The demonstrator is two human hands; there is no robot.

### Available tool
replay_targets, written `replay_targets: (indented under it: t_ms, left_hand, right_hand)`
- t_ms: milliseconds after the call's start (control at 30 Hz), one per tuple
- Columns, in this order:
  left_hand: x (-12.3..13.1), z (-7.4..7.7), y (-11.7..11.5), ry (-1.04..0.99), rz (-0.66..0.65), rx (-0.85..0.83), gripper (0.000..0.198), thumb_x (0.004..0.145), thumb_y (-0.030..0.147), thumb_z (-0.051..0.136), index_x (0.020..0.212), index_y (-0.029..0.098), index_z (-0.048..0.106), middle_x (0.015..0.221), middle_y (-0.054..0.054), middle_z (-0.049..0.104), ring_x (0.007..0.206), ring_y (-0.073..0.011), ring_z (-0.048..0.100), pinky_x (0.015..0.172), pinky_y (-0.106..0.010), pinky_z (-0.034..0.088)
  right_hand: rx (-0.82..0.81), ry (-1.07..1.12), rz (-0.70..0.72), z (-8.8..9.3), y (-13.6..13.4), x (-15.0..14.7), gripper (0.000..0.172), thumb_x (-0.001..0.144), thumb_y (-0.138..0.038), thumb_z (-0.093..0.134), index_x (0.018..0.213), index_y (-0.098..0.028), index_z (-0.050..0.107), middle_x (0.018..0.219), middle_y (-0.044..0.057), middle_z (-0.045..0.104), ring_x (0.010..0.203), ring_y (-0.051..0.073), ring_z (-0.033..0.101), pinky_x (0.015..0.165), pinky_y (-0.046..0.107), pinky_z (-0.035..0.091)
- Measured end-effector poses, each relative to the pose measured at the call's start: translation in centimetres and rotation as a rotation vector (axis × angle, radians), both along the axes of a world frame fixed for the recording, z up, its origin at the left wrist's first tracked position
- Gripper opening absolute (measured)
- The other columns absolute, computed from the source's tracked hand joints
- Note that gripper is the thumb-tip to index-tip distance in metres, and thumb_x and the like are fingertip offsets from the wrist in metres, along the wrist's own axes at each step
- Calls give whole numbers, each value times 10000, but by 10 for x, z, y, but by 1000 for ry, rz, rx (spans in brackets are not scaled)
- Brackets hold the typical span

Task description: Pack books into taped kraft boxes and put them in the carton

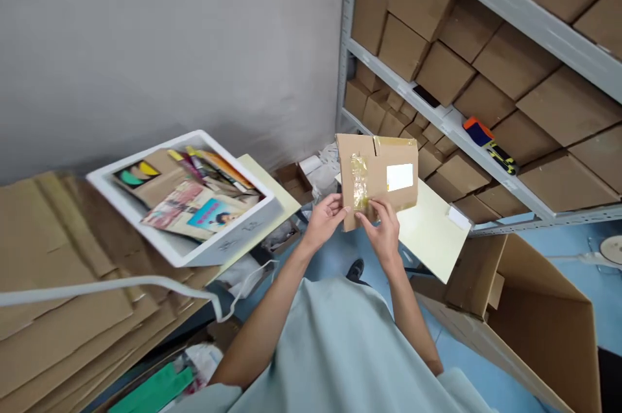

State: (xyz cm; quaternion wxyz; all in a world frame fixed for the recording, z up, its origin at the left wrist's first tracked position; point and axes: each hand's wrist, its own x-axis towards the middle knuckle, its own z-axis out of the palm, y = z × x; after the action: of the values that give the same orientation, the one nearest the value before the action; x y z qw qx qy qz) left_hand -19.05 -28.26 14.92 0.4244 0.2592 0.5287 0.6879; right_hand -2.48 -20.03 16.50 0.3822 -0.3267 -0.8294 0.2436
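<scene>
One cardboard package (378,173) held out before the shirt (335,348), left hand (323,224) pinching its near left corner, right hand (382,231) gripping its near edge, one white label (400,177) (washed out, unreadable), one white bin (267,217) with illegible marks (250,227)

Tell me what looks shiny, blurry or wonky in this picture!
In the head view, the gold tape on the held cardboard glints; in the head view, the label is so bright that no writing shows; in the head view, the papers in the white tub look smeary, and the shelves slant across the frame.
</scene>
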Motion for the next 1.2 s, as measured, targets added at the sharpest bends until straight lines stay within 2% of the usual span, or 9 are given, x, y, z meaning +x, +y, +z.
replay_targets:
  t_ms: [133,233,333,433,600,833,1033,1100,1200]
  left_hand:
    - [46,-4,67,-11,-76,-32,529,725,477,958,1089,191,701,1121,-121,830,1066,-293,799,972,-396,639]
    - [73,-6,104,-18,-133,-39,514,764,475,936,1123,189,706,1141,-126,827,1085,-291,800,1003,-404,633]
    - [88,-5,133,-17,-179,-43,503,788,491,918,1136,195,710,1147,-119,826,1091,-287,802,1031,-413,631]
    - [92,-4,156,-12,-219,-43,487,804,495,907,1142,198,720,1156,-117,826,1107,-291,802,1051,-429,632]
    - [83,-10,195,-11,-294,-16,505,811,444,920,1191,178,720,1200,-126,819,1132,-293,800,1062,-439,635]
    - [54,-17,246,-25,-439,-21,527,814,480,917,1205,176,739,1188,-117,825,1130,-282,802,1034,-390,651]
    - [33,-23,277,-44,-509,-53,523,822,496,899,1210,176,757,1170,-114,830,1102,-274,803,1014,-378,665]
    - [26,-26,284,-59,-538,-68,529,812,496,905,1207,174,763,1161,-114,833,1096,-278,804,1004,-380,670]
    - [15,-31,293,-88,-571,-77,562,813,509,905,1235,168,758,1158,-119,835,1119,-294,802,1007,-397,670]
  right_hand:
    - [-18,9,-34,-10,53,45,346,1013,-446,776,1292,-242,759,1263,139,761,1204,281,730,1073,452,611]
    - [-42,18,-61,-11,86,69,313,1030,-434,756,1279,-245,764,1235,130,759,1179,271,737,1049,437,622]
    - [-58,34,-105,-11,113,84,292,1047,-449,734,1241,-235,772,1186,127,756,1127,262,747,1001,418,640]
    - [-47,-6,-133,-13,132,92,280,1073,-440,691,1248,-237,772,1197,137,752,1142,267,745,1021,432,635]
    - [62,-198,-207,-17,152,88,237,1120,-345,598,1242,-243,775,1220,149,771,1151,266,757,1060,432,614]
    - [141,-384,-347,-10,173,62,221,1130,-309,576,1205,-250,775,1230,120,796,1071,219,784,923,331,621]
    - [140,-485,-495,-22,194,28,241,1128,-272,541,1024,-225,754,1021,95,780,843,177,750,774,282,569]
    - [129,-501,-513,-19,201,21,254,1127,-283,527,995,-224,736,992,89,771,825,180,732,759,286,560]
    - [75,-482,-471,-5,208,16,244,1129,-302,518,1017,-227,722,989,83,764,905,202,739,821,308,575]
